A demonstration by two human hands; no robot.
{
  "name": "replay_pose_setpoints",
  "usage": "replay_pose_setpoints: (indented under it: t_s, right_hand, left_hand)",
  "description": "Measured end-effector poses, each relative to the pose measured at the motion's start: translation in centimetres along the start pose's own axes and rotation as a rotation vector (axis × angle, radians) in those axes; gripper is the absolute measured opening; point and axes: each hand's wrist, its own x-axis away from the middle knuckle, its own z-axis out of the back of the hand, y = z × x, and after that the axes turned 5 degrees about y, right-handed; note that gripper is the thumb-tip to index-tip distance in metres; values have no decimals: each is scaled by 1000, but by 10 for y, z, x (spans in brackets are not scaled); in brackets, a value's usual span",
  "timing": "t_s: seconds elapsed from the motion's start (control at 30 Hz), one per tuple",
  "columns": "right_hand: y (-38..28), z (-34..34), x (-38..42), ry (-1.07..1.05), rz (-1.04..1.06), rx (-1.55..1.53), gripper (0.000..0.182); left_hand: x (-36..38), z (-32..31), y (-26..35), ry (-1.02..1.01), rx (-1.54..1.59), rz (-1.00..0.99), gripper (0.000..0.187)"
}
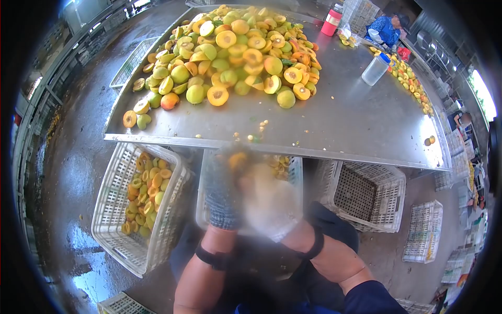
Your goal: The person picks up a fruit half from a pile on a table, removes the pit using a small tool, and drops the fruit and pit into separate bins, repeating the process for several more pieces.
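My left hand (221,201), in a grey knitted glove, is raised just below the table's front edge. A blurred orange-yellow peach (238,160) shows at its fingertips, apparently gripped there. Close beside it on the right is my right hand (269,204) in a white glove. Blur smears its fingers, so whether it holds anything is hidden. Both hands are above a white crate (203,209) with peach pieces (280,166) inside. On the metal table (345,115) ahead lies a large heap of halved and whole peaches (235,57).
At left a white crate (99,209) holds peach halves (146,193); another crate (400,204) stands at right. Small pale bits (251,137) lie near the table edge. A blue-capped bottle (375,70) and a red bottle (331,21) stand on the table. A person in blue (384,31) sits beyond.
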Motion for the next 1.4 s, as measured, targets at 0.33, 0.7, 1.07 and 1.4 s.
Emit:
replay_pose_setpoints:
  t_s: [0.33,0.7,1.07,1.4]
  right_hand:
    - [14,10,-4,-245,150,159,34]
    - [55,22,-20,-619,176,6,36]
    - [43,34,-22,-678,89,-65,39]
    - [69,11,-11,-467,79,-388,38]
  left_hand:
    - [0,14,-1,-116,-633,-492,22]
    - [-20,24,6,-473,-804,-489,50]
    - [-4,32,-2,-328,-1029,-698,36]
    - [-15,23,-10,-309,-783,-541,50]
